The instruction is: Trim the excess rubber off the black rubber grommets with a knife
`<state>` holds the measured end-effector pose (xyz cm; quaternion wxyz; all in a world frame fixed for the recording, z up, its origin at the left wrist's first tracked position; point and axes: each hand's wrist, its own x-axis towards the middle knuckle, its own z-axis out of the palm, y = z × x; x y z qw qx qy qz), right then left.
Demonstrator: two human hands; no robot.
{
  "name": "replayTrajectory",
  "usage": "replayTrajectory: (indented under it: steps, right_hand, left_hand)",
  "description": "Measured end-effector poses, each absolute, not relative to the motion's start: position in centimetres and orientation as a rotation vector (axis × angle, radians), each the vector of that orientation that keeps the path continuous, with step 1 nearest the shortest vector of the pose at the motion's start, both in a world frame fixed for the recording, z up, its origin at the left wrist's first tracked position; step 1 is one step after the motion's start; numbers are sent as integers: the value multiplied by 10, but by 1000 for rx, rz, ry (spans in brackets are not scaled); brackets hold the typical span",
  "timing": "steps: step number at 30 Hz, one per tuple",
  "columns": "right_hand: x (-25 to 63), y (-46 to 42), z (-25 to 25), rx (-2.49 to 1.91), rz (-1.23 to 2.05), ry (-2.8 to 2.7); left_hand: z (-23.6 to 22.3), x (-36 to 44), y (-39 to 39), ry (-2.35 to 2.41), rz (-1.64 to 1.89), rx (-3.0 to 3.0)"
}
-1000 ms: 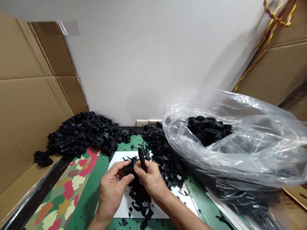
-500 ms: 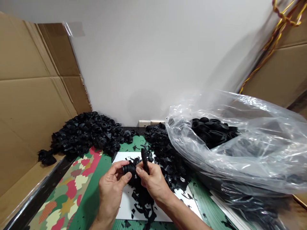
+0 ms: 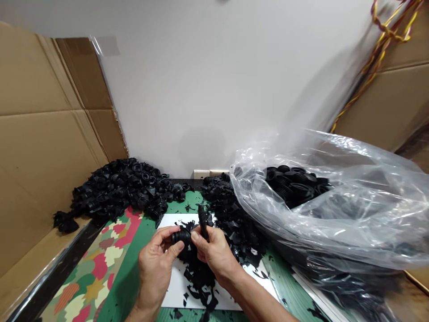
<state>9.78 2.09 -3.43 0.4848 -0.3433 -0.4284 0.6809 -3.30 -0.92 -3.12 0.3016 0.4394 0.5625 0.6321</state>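
Between the fingers and thumb of my left hand (image 3: pixel 159 255) is a black ribbed rubber bellows (image 3: pixel 181 238). My right hand (image 3: pixel 212 250) is closed around a dark, knobbly handle (image 3: pixel 202 220) that points up; its working end is hidden by my fingers near the bellows. Both hands meet over a white sheet (image 3: pixel 174 286), where torn black scraps (image 3: pixel 201 277) lie in a heap below them.
At the left rises a pile of black ribbed pieces (image 3: pixel 124 188) beside a cardboard sheet (image 3: pixel 43 112). More black scraps (image 3: pixel 231 205) heap behind my right hand. A clear plastic bag (image 3: pixel 362 223) holding black bellows (image 3: pixel 295 183) stands right. A patterned strip (image 3: pixel 90 268) covers the green table (image 3: pixel 122 286).
My hands keep their hold and have hardly moved. The bellows is turned slightly in my left fingers. The whole view has shifted a little.
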Motion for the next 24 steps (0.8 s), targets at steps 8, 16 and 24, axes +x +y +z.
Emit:
replayTrajectory:
  steps: [8,16,24]
  right_hand:
    - [98,24,-28,-838,1733,-938]
    - [103,29,-22,-815,1890,-890]
    - [107,28,-18,-774,1869,-996]
  left_hand:
    - [-23,-30,-7,1368,1508,978]
    - [-25,-26,-7,1167,1322,907]
    - [-15,-28,-7,1217,1459,841]
